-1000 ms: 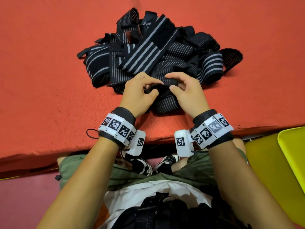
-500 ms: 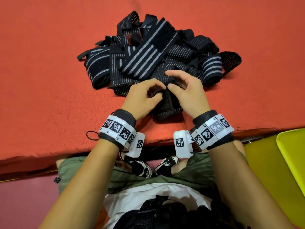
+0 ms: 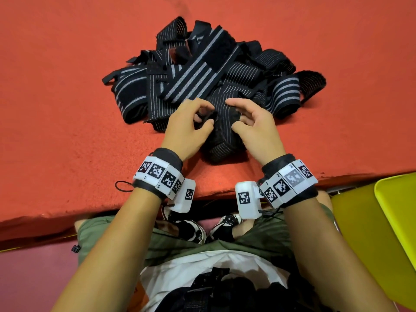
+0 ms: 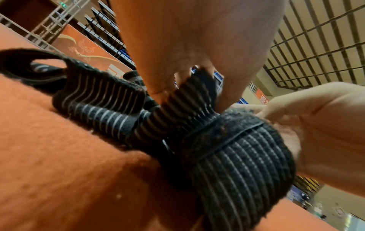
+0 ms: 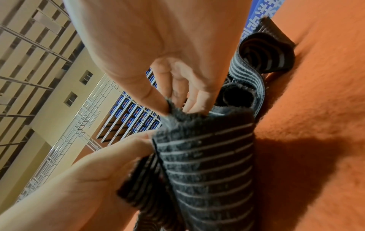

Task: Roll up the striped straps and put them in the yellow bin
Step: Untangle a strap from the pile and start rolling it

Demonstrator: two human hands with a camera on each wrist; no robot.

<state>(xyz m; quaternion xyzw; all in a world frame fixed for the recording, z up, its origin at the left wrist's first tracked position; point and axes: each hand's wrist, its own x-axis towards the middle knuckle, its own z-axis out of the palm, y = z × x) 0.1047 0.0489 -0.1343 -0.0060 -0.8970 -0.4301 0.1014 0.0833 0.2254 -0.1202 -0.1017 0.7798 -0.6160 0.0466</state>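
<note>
A heap of black striped straps [image 3: 202,73] lies on the red felt table [image 3: 67,109]. One thin-striped strap [image 3: 222,140] sits at the heap's near edge, partly wound into a roll [image 4: 242,157] [image 5: 209,168]. My left hand [image 3: 191,124] pinches its left edge between thumb and fingers. My right hand [image 3: 252,124] pinches the fuzzy upper right edge of the same strap, as the right wrist view shows. The yellow bin [image 3: 387,221] stands below the table's edge at the lower right.
The table's near edge [image 3: 202,197] runs just behind my wrists. My legs and shoes [image 3: 202,230] are under it. Bare red felt spreads left and right of the heap.
Both hands have shifted a little toward me on the strap, and the wound part has grown and come nearer the table edge. The heap has stayed in place.
</note>
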